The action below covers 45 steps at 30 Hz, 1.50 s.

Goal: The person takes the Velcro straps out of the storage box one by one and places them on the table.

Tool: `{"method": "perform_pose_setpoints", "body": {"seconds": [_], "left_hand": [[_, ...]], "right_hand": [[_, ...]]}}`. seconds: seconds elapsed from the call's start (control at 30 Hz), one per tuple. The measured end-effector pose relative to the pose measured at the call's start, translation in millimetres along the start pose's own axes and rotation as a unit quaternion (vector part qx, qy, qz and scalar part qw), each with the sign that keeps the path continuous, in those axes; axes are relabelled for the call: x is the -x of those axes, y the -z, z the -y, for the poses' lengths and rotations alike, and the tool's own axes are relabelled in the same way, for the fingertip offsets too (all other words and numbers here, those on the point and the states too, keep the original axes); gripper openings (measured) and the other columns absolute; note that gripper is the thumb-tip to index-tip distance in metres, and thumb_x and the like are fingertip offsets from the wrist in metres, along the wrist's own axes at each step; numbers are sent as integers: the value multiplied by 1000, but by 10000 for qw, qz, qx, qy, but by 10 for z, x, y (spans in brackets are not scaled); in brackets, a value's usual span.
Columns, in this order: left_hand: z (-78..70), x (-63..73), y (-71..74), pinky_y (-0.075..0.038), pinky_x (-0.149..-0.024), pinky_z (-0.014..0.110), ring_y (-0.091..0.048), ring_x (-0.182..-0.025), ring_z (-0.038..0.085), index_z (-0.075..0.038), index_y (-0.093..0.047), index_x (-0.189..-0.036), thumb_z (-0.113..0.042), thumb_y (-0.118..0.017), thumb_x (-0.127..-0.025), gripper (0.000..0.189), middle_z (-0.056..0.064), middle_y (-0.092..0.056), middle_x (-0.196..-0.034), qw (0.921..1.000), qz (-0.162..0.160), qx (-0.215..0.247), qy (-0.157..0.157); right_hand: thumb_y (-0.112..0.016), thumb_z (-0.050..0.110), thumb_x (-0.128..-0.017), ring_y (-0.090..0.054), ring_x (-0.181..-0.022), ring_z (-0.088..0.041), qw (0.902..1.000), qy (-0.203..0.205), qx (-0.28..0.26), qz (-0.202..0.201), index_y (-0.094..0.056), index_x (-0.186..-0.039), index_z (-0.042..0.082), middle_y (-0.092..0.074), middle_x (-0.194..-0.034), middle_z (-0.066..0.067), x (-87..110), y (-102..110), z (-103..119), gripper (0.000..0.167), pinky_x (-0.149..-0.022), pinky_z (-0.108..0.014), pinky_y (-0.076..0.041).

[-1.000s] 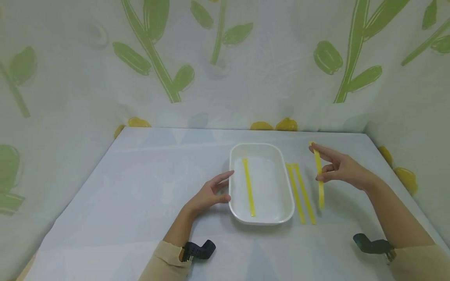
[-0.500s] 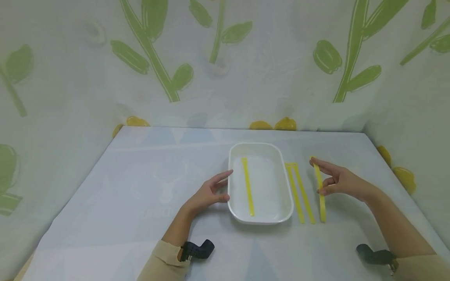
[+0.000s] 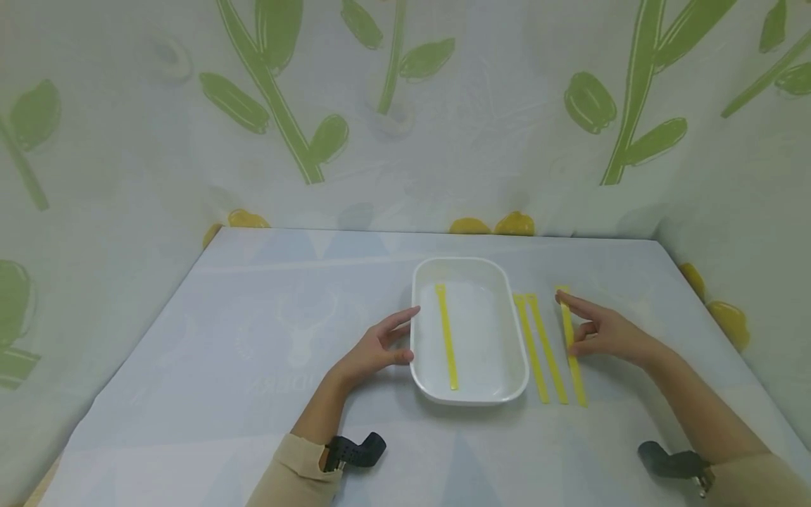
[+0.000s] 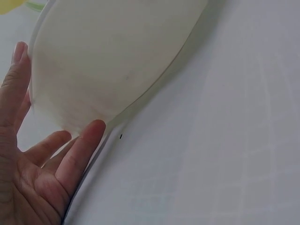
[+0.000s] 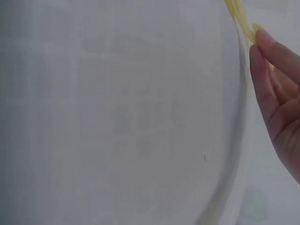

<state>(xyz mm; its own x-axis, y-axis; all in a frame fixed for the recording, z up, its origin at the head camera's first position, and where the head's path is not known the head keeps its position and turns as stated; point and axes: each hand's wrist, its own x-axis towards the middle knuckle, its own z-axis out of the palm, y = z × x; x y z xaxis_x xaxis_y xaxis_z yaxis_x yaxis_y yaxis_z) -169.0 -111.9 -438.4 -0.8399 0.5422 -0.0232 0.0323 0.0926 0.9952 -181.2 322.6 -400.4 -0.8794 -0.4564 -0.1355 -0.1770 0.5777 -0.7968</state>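
A white tray [image 3: 469,400] stands near the middle of the table, and one yellow strap [image 3: 447,338] with a slotted end lies in it. My left hand [image 3: 374,352] rests against the tray's left side, its fingertips at the rim; in the left wrist view the thumb [image 4: 84,150] touches the outer wall. Beside the tray on the right, two more yellow straps lie parallel, a nearer one [image 3: 534,355] and another [image 3: 550,355]. My right hand [image 3: 611,334] pinches a third strap [image 3: 578,384] just right of these, low over the table. The right wrist view shows thumb and finger on the strap [image 5: 239,16].
The white table [image 3: 253,338] extends far to the left of the tray. A wall covering [image 3: 443,162] printed with green leaves rises behind it and at both sides. Black wrist cameras, left [image 3: 361,451] and right [image 3: 671,461], stick out from the sleeves.
My right hand has lowered its yellow strap from above the table, and it now lies nearly parallel to the other two. The left hand and the tray have stayed put.
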Motion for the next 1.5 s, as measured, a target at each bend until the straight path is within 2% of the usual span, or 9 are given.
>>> {"method": "perform_pose_setpoints", "body": {"seconds": [0.2, 0.27, 0.37, 0.5, 0.57, 0.67, 0.8, 1.13, 1.5], "left_hand": [[-8, 10, -2, -34, -107, 47, -30, -140, 28, -26, -37, -146, -29, -78, -78, 79, -4, -27, -155, 10000, 50, -26, -63], [-12, 11, -2, -33, -107, 48, -30, -140, 28, -26, -37, -146, -27, -77, -79, 78, -4, -27, -155, 10000, 69, -38, -59], [-15, 16, 1, -32, -108, 48, -30, -140, 28, -26, -36, -146, -25, -77, -80, 78, -4, -27, -155, 9999, 82, -63, -55], [-15, 22, 5, -30, -109, 48, -30, -140, 29, -25, -36, -147, -23, -76, -80, 78, -4, -26, -155, 9999, 88, -74, -98], [-15, 23, 4, -30, -109, 49, -30, -140, 29, -24, -36, -147, -21, -76, -81, 77, -3, -27, -155, 9999, 88, -68, -111], [-12, 22, 1, -30, -109, 49, -30, -140, 29, -24, -35, -147, -20, -75, -81, 77, -3, -26, -155, 9999, 88, -56, -103], [-8, 20, 3, -30, -109, 49, -30, -140, 28, -25, -36, -146, -21, -76, -81, 77, -4, -26, -155, 9999, 74, -55, -58], [-6, 23, 19, -34, -107, 48, -29, -141, 28, -26, -35, -146, -27, -76, -80, 78, -4, -25, -155, 9999, 88, 2, -48], [-9, 5, 8, -33, -107, 48, -28, -141, 28, -26, -35, -147, -27, -76, -80, 78, -4, -25, -156, 9999, 110, -51, -33]], "right_hand": [[-81, 18, -71, -55, -66, -8, 9996, -63, 261, 40, -21, -150, 4, -23, -148, -33, -46, -41, -60, 100, -62, -20, -48], [-82, 21, -71, -53, -64, -8, 9990, -112, 422, 43, -21, -150, 4, -38, -141, -31, -52, -49, -51, 101, -60, -21, -47], [-82, 24, -71, -50, -64, -8, 9975, -196, 680, 73, -22, -149, 4, -59, -105, -21, -58, -52, -7, 101, -59, -21, -45], [-82, 27, -71, -47, -63, -9, 9949, -339, 939, 158, -26, -148, 3, -53, -73, -4, -69, -40, 50, 99, -57, -22, -42], [-82, 27, -70, -46, -64, -9, 9941, -385, 1001, 179, -29, -147, 1, -54, -76, -5, -72, -38, 65, 96, -57, -22, -42], [-82, 28, -71, -46, -66, -8, 9936, -328, 1075, 146, -37, -142, -3, -56, -108, -22, -73, -40, 62, 89, -59, -21, -41], [-82, 27, -71, -44, -75, -11, 9927, -196, 1194, 26, -47, -134, -7, -31, -138, -32, -79, -47, 59, 79, -64, -19, -39], [-83, 29, -70, -40, -79, -18, 9902, -419, 1327, -96, -51, -133, -3, -46, -105, -14, -133, -55, 79, 78, -64, -21, -37], [-81, 30, -73, -45, -77, -17, 9921, -652, 1067, -115, -46, -137, -1, -51, -109, -17, -115, -8, 56, 80, -63, -23, -40]]}}
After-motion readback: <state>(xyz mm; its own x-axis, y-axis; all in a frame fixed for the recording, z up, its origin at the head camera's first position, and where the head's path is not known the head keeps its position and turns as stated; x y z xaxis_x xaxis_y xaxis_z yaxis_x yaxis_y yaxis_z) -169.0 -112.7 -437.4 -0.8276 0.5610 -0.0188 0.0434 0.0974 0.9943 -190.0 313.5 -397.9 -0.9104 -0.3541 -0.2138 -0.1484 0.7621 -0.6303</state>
